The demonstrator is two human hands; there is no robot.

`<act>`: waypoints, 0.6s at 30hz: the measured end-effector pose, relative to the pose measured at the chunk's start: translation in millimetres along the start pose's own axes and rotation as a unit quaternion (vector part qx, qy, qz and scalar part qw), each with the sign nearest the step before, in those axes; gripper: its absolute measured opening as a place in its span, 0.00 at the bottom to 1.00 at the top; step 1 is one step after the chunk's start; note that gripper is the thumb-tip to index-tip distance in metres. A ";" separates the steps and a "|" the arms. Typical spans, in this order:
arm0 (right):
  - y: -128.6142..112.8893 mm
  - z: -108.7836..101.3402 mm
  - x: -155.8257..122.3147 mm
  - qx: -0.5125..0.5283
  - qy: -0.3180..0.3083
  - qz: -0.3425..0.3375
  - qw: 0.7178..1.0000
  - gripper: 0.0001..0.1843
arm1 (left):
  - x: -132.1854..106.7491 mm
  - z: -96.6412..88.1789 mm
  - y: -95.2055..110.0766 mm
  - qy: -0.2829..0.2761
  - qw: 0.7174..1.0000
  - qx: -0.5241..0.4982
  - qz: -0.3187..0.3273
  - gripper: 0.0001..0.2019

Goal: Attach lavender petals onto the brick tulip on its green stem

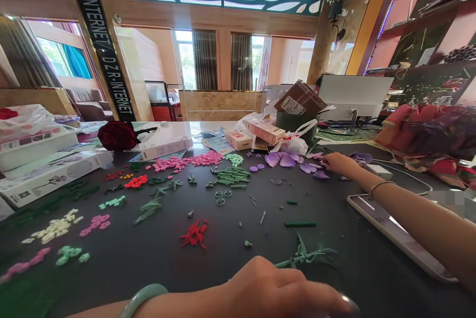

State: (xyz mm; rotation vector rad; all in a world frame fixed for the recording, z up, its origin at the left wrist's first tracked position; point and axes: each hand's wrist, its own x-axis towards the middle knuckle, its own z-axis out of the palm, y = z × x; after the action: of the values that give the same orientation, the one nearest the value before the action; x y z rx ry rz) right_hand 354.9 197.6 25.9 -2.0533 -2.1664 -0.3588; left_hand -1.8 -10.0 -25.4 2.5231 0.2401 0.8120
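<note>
My left hand (275, 288), with a pale green bangle (145, 298) on the wrist, is curled closed at the bottom edge. Directly behind its knuckles runs a leafy green stem (303, 256); I cannot tell whether the hand grips it. Stretched out to the far right, my right hand (337, 164) has its fingers down at the purple petals (286, 160). Those fingertips are too small to show what they pinch, if anything. Small red pieces (194, 234), a green rod (300, 224) and green wheel-like rings (220, 202) lie beyond the left hand.
Pink pieces (204, 158), green rods (231, 175) and cream pieces (57, 226) lie sorted on the dark table. A phone-like tablet (366, 205) lies under my right forearm. Boxes (265, 130), a white bag (295, 143), a dark red flower (117, 135) and a monitor (353, 95) stand behind.
</note>
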 end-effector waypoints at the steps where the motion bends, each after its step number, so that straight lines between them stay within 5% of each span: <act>1: -1.7 -3.4 -2.5 -0.006 -0.016 0.000 1.000 0.15 | 0.8 1.2 -0.3 0.015 0.999 -0.025 -0.016 0.24; 5: -12.1 -24.4 -18.0 -0.016 -0.046 -0.010 0.999 0.15 | 4.5 -0.3 6.4 0.082 0.986 -0.116 -0.082 0.27; 11: -46.8 -55.0 -66.5 0.009 -0.042 -0.102 0.994 0.09 | 9.2 -14.1 20.7 0.087 0.972 -0.173 -0.130 0.24; 18: -100.0 -56.5 -132.5 0.002 -0.078 -0.161 0.984 0.08 | 15.2 -16.0 21.2 0.131 0.957 -0.187 -0.178 0.19</act>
State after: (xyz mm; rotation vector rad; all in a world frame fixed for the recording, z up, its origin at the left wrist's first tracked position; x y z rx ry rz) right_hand 259.8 50.7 37.9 -1.7804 -2.5956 -0.2322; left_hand 1.5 -17.8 4.0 1.9429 0.5542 0.9383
